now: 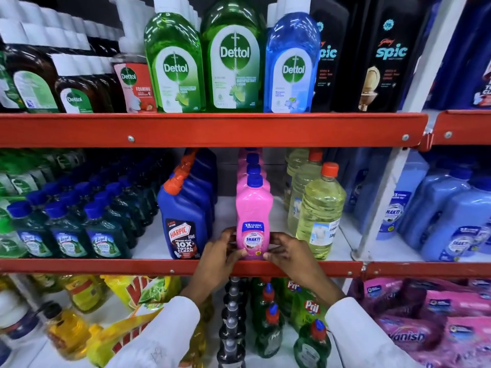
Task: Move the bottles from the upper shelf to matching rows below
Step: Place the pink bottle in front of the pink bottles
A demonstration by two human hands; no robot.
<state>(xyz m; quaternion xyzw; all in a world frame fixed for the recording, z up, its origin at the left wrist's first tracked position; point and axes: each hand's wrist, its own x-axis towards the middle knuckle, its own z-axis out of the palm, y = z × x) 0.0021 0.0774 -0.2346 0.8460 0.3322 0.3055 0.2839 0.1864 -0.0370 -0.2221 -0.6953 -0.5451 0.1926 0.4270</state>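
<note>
A pink Shakti bottle (253, 208) with a blue cap stands upright at the front of the middle shelf (186, 266), heading a row of like pink bottles behind it. My left hand (220, 257) presses its lower left side and my right hand (285, 252) its lower right side, fingers curled around the base. Both white sleeves rise from the bottom of the view. On the upper shelf (212, 130) stand green Dettol bottles (175, 62), a blue Dettol bottle (291, 65) and black Spic bottles (388, 57).
Left of the pink row is a blue Harpic bottle (183, 221), and right of it pale yellow bottles (318, 211) with orange caps. Dark green Lizol bottles (66, 229) fill the left, blue jugs (451, 221) the right. Pril bottles (310, 309) and pink Vanish pouches (425, 322) lie below.
</note>
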